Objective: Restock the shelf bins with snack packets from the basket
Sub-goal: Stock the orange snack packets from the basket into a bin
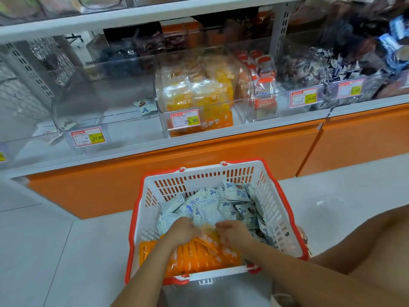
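Both low in the basket (205,172): left hand (182,229) beside right hand (232,233).

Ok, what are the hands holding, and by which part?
Cannot tell: left hand and right hand sit close together on the orange packets in the basket; blur hides any grip.

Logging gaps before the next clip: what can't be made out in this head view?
Head view: whether the left hand or right hand grips a packet; their fingers are motion-blurred.
Head view: text on the blue-and-white packets, too small.
Head view: contents of the upper right bins, blurred.
Head view: the yellow tag, cut off by the left edge.
Head view: the basket floor, covered by packets.
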Tool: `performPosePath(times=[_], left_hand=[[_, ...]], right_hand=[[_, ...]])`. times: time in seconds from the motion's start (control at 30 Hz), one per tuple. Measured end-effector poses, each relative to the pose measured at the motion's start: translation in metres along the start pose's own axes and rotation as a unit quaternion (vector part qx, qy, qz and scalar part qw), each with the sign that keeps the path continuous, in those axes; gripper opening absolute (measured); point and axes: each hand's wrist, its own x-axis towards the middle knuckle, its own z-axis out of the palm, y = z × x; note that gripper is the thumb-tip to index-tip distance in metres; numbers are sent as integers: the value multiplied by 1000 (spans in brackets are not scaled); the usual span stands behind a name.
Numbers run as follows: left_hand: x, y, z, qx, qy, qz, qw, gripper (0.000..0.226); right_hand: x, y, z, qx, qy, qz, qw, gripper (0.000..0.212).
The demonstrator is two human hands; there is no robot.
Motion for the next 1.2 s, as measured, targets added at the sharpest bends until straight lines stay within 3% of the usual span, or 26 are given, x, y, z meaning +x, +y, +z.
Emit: performPosePath(times=[0.07, 0.13, 0.2, 0.27, 0.37, 0.47, 0.6, 0.7, 0.83, 0.9, 1.2], left_hand=[[-2, 2, -8, 13, -7, 28, 1000, 25], [-6, 9, -24, 0, 7, 70, 998, 24], [-14, 21, -45, -24, 37, 108, 993, 21], [-25, 35, -66, -54, 78, 144, 985, 21], [-44, 63, -98, -126, 170, 206, 955, 16], [-58, 96, -127, -123, 292, 250, 915, 12], [-59, 130, -157, -12, 421, 253, 871, 42], [-40, 141, -169, 68, 423, 262, 864, 53], [-16, 145, -172, 88, 418, 270, 863, 58], [-8, 142, -171, 74, 437, 275, 854, 55], [10, 126, -170, 82, 465, 307, 826, 47]], right_hand=[[5, -8, -7, 6, 21, -4, 1000, 51], [12, -25, -21, -20, -27, -41, 999, 56], [13, -46, -42, -38, -112, -89, 989, 31], [8, -69, -64, 2, -124, -108, 986, 21], [-8, -116, -97, 11, -36, -191, 981, 15], [-30, -173, -130, 5, 94, -275, 957, 12], [-48, -232, -181, -19, 334, -369, 867, 12], [-40, -271, -210, -189, 457, -331, 804, 20], [-10, -318, -218, -389, 457, -258, 757, 3], [8, -335, -213, -450, 445, -234, 738, 18], [78, -354, -194, -565, 270, -171, 760, 32]])
